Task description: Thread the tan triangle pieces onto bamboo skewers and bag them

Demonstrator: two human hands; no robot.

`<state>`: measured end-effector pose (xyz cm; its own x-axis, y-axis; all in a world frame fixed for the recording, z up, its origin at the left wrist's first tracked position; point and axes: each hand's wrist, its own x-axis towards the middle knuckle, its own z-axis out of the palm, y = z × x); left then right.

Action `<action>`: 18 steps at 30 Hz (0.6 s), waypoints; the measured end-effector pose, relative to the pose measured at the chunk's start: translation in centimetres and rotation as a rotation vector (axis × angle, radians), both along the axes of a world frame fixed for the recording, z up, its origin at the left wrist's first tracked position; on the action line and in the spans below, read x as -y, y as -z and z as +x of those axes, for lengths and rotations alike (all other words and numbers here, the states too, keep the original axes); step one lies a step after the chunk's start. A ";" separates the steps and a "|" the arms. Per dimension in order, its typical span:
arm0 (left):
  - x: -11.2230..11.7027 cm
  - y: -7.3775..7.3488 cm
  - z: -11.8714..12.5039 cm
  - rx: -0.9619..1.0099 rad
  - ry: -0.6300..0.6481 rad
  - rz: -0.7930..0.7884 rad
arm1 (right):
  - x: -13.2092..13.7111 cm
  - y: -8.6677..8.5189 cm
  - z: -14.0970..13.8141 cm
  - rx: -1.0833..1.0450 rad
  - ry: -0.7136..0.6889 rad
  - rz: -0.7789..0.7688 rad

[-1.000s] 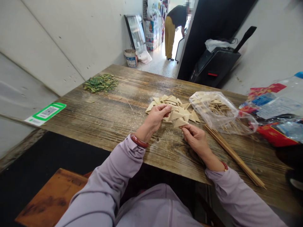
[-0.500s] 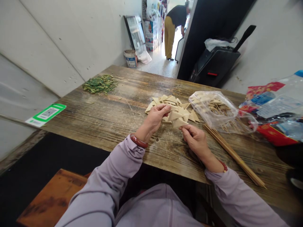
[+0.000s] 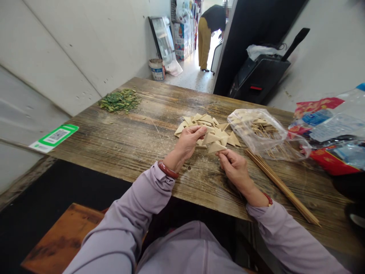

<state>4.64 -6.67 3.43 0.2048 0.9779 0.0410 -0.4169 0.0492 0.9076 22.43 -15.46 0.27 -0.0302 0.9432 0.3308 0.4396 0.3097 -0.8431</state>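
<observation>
My left hand is closed in a pinch at the near side of a heap of flat beige triangular pieces. A beige piece shows at its fingertips, overlapping the heap behind. My right hand pinches the right corner of another beige triangular piece, held just in front of the heap. Whether the two held pieces touch is hard to make out. Beside my right hand lies a bundle of thin wooden skewers, slanting toward the table's near edge.
A clear plastic bag with skewered beige pieces lies right of the heap. Farther right are red-and-clear packages. Chopped green leaves are piled at the table's far left, above a green QR card. Beyond the doorway a person bends over.
My hands stay almost in place. The piece in my right hand has tilted slightly, and the camera view has shifted a little.
</observation>
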 end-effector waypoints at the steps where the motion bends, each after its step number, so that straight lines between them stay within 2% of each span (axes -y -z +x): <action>1: 0.0 0.0 0.0 0.000 0.002 0.000 | 0.0 0.0 0.0 0.000 -0.003 0.003; 18: 0.2 -0.2 0.1 0.008 0.025 -0.013 | -0.5 0.0 -0.1 0.055 0.022 0.037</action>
<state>4.75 -6.91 3.63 0.2286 0.9731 0.0300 -0.4230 0.0716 0.9033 22.29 -14.98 0.27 -0.0289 0.9311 0.3636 0.4922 0.3298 -0.8056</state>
